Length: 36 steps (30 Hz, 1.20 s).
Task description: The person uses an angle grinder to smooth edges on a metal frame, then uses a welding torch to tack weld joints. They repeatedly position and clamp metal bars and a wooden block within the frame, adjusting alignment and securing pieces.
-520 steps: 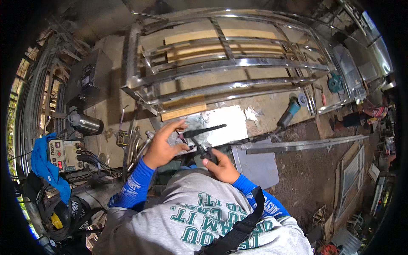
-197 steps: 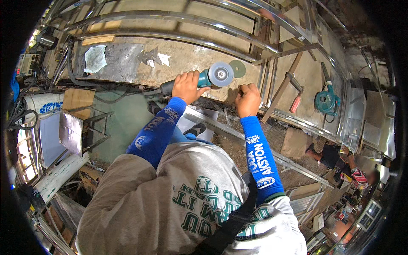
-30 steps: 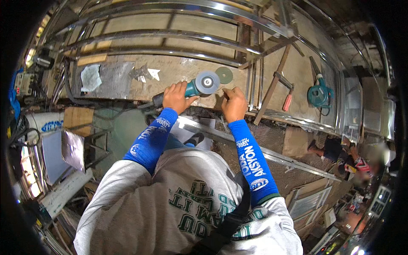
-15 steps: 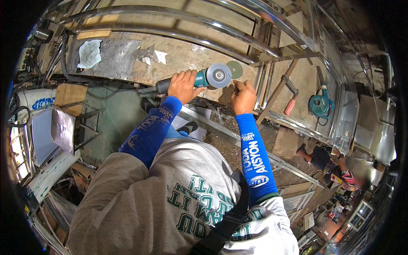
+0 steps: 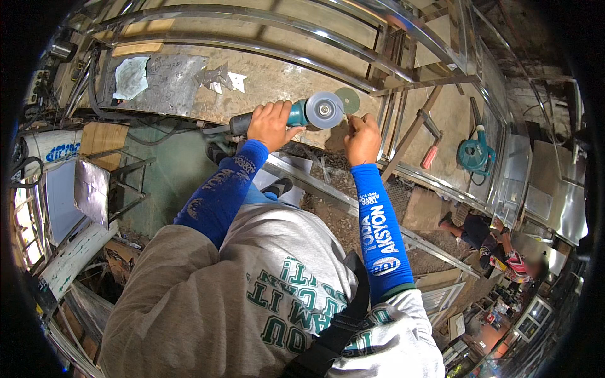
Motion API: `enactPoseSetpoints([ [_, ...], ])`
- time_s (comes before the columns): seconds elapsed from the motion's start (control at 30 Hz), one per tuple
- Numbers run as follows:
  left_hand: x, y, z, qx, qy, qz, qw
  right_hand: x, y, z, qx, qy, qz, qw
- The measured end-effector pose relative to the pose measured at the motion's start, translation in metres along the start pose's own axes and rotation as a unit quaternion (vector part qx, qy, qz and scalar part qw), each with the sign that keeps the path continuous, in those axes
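My left hand [image 5: 270,125] is wrapped round the body of a teal and black angle grinder [image 5: 297,113], held over the near edge of the workbench. The grinder's round grey disc [image 5: 324,120] faces up, with its centre nut showing. Just right of the disc is my right hand [image 5: 362,140], its fingers pinched together. Whatever small thing it may hold at the disc's edge is too small to make out. Behind the grinder, a greenish round disc [image 5: 347,101] lies flat on the bench.
Pointed metal offcuts [image 5: 218,78] and a crumpled pale sheet [image 5: 131,78] lie on the bench [image 5: 265,82]. To the right are a red-handled clamp [image 5: 430,156] and a teal blower [image 5: 476,154]. Long shiny metal tubes [image 5: 277,51] cross behind. Another person [image 5: 491,246] crouches at far right.
Little differs. The grinder and both hands keep nearly the same places, and my right fingers stay pinched beside the disc.
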State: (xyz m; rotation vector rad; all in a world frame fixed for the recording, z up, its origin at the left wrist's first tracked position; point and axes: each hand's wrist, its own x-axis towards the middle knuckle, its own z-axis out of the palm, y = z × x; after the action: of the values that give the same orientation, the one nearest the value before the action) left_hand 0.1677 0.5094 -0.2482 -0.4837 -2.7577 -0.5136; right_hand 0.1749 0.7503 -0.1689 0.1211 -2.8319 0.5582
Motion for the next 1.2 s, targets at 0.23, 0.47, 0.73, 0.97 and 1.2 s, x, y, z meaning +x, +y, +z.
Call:
enactPoseSetpoints([
  [0.23, 0.0005, 0.0003, -0.0028, -0.005, 0.0, 0.001, 1.0, -0.0011, 0.0023, -0.0017, 0.001, -0.008, 0.005, 1.0],
  [0.47, 0.0027, 0.0014, -0.0031, -0.006, -0.015, -0.003, 1.0, -0.0025, 0.0056, -0.0006, 0.002, 0.002, 0.002, 1.0],
  [0.73, 0.0008, 0.0015, 0.0008, 0.002, -0.015, -0.009, 1.0, -0.0032, 0.0068, -0.0014, -0.016, -0.014, 0.008, 1.0],
  [0.97, 0.001, 0.0004, 0.0026, 0.005, -0.02, -0.012, 1.0, -0.0024, 0.0065, -0.0013, -0.019, -0.026, 0.013, 0.999],
  [1.2, 0.0002, 0.0001, 0.0036, 0.0, -0.012, -0.009, 1.0, -0.0029, 0.0083, 0.001, -0.019, -0.024, 0.011, 0.999],
])
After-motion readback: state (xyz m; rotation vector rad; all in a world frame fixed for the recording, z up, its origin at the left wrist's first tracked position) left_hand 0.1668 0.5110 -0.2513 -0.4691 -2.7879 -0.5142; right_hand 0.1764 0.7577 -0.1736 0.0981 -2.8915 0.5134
